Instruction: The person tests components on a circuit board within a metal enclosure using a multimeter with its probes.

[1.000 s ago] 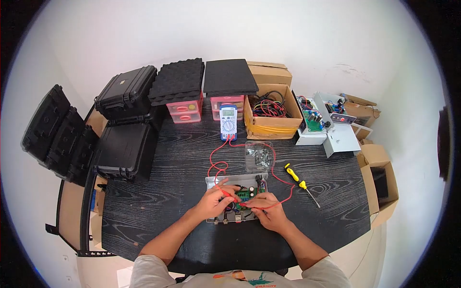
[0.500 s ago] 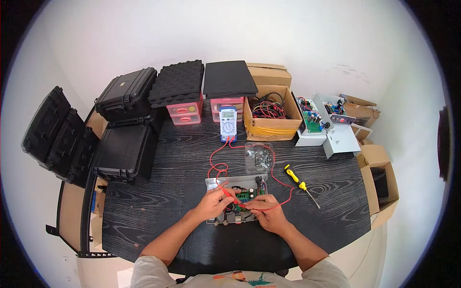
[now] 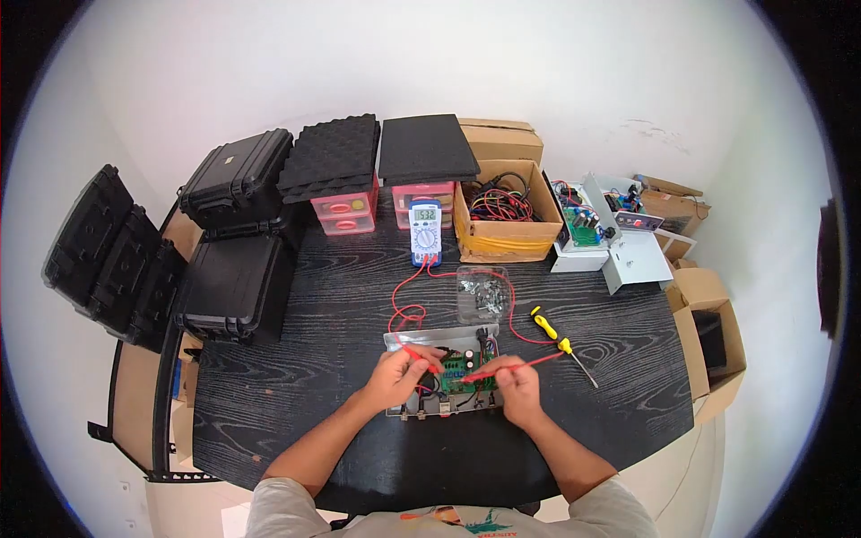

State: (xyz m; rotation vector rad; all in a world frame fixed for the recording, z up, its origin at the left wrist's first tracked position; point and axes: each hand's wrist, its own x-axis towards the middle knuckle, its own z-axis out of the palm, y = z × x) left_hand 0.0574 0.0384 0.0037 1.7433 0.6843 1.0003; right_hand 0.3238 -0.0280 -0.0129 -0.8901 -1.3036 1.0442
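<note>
My left hand [image 3: 392, 378] pinches a red test probe [image 3: 422, 359], its tip slanting down to the left part of a green circuit board [image 3: 456, 366]. Between the fingers of my right hand [image 3: 517, 387] is a second red test probe [image 3: 489, 372], pointing left over the board. Whether either tip touches the board is too small to tell. The board sits inside an open grey metal case [image 3: 426, 337] with wires at both sides. Red leads run from the probes to a blue and white multimeter [image 3: 426, 235], whose display shows digits.
Right of the case lies a yellow and black screwdriver [image 3: 552, 334]. A clear tray of screws [image 3: 482, 296] stands behind the case. Farther back are a cardboard box of cables [image 3: 509, 238] and pink drawers [image 3: 345, 221]. Black hard cases [image 3: 235, 282] stand left, opened electronics units [image 3: 587, 229] right.
My right hand has moved right and its probe now lies more level, pointing left. The left probe has shifted slightly. The multimeter's display reads differently, and more of the board shows.
</note>
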